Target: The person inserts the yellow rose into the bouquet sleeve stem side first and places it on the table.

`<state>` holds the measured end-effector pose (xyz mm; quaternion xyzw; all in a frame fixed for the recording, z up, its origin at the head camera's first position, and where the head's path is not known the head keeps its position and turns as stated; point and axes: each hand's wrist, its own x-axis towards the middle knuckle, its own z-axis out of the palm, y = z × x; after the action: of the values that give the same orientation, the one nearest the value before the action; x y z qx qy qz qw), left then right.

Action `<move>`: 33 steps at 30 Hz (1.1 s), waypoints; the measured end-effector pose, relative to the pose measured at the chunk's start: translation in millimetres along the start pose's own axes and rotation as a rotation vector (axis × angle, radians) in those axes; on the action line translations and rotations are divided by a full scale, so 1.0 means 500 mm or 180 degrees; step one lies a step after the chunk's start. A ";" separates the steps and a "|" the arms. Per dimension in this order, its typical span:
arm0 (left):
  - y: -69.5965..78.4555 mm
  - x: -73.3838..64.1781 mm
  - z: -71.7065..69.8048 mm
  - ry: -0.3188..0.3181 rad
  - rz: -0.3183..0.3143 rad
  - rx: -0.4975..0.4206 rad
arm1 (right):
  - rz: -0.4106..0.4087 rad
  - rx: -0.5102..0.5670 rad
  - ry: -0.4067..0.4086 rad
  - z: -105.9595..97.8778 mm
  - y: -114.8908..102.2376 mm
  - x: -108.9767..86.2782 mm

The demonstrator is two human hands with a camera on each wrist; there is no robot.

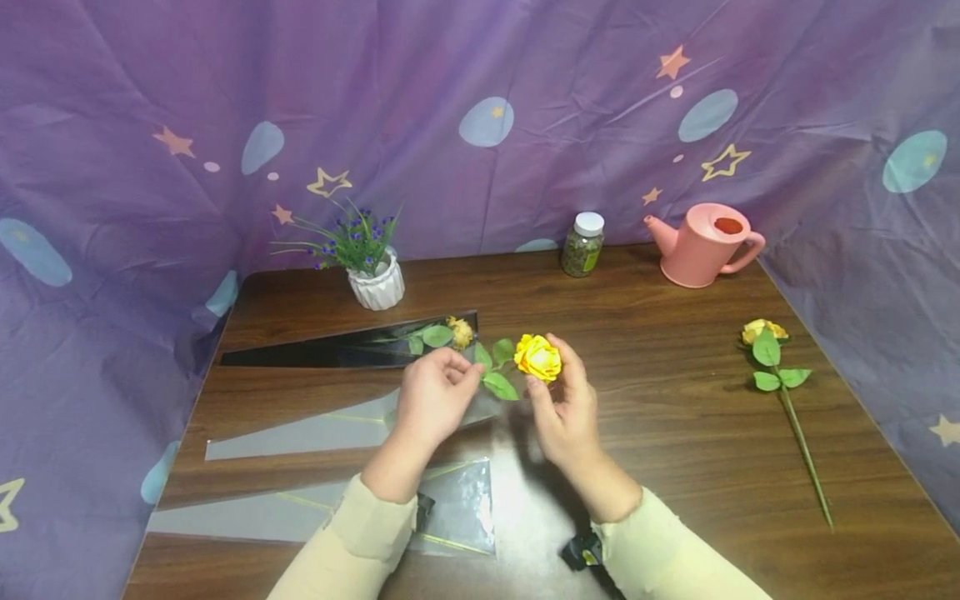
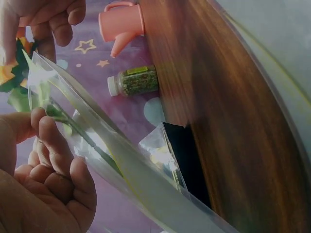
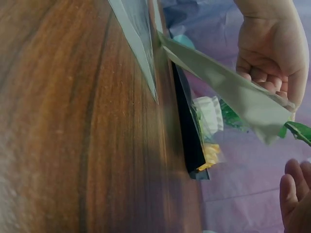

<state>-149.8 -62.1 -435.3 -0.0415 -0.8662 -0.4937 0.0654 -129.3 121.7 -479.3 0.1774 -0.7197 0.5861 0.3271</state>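
A yellow artificial rose (image 1: 537,357) with green leaves is held over the middle of the table. Thumb and fingers of my right hand (image 1: 567,408) hold its bloom from either side. My left hand (image 1: 435,396) pinches the mouth of a clear, tapered flower sleeve (image 1: 300,431). In the left wrist view, the rose's stem (image 2: 87,136) runs inside this sleeve (image 2: 121,145), while the leaves and bloom are at its mouth. The right wrist view has the sleeve (image 3: 233,92) slanting from the left hand (image 3: 272,58); the right hand (image 3: 296,194) shows only partly.
Behind the hands lies a black-backed sleeve (image 1: 322,346) with a pale yellow rose inside. Another clear sleeve (image 1: 247,517) lies in front. A loose rose (image 1: 802,442) lies at right. Along the back stand a potted plant (image 1: 377,285), a jar (image 1: 582,247) and a pink watering can (image 1: 697,250).
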 end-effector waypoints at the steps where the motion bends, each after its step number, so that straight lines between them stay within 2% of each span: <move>1: 0.002 0.000 0.000 -0.0002 -0.0005 0.0003 | -0.0009 -0.0084 0.0005 0.000 -0.001 0.001; 5: 0.006 -0.002 -0.001 -0.0001 -0.0007 0.0010 | -0.0081 -0.0349 0.0017 0.000 0.002 0.001; 8: 0.008 -0.002 -0.002 0.0002 0.0020 -0.0009 | -0.0138 -0.0391 -0.0029 0.001 0.004 -0.002; 15: 0.009 -0.004 -0.002 0.0006 0.0060 0.0015 | -0.0252 -0.0398 -0.0114 0.006 0.005 -0.010; 26: 0.014 -0.004 -0.005 -0.0036 0.0144 0.0110 | -0.0174 -0.0209 -0.0010 0.014 0.002 -0.013; 33: 0.017 -0.005 -0.007 -0.0070 0.0145 0.0051 | -0.0242 -0.0215 -0.0187 0.016 0.006 -0.018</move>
<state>-146.2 -60.7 -427.0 -0.0661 -0.8696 -0.4846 0.0675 -126.8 113.6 -488.2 0.2106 -0.7412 0.5432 0.3336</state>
